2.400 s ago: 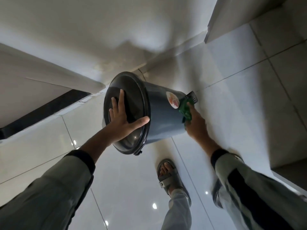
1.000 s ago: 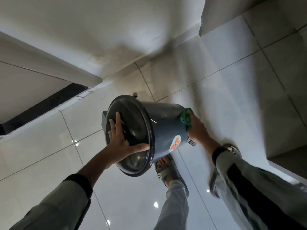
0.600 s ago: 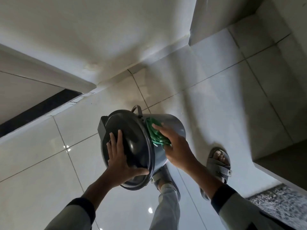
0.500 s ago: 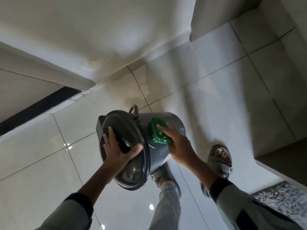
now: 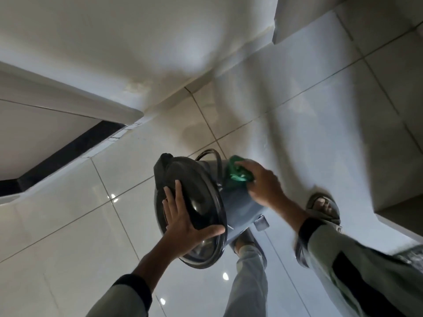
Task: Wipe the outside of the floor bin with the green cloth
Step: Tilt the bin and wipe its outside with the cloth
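Tilting the floor bin (image 5: 238, 202) above the floor, our left hand (image 5: 183, 220) lies open on its lid; our right hand (image 5: 263, 186), fingers closed on the green cloth (image 5: 237, 173), has moved from near the rim farther along the wall.

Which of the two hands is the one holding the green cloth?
The right hand presses the green cloth against the bin side; the left hand lies flat on the lid, without cloth.

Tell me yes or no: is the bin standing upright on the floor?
No. The bin is tipped on its side, the left hand flat on its lid while the right hand presses the cloth to its wall.
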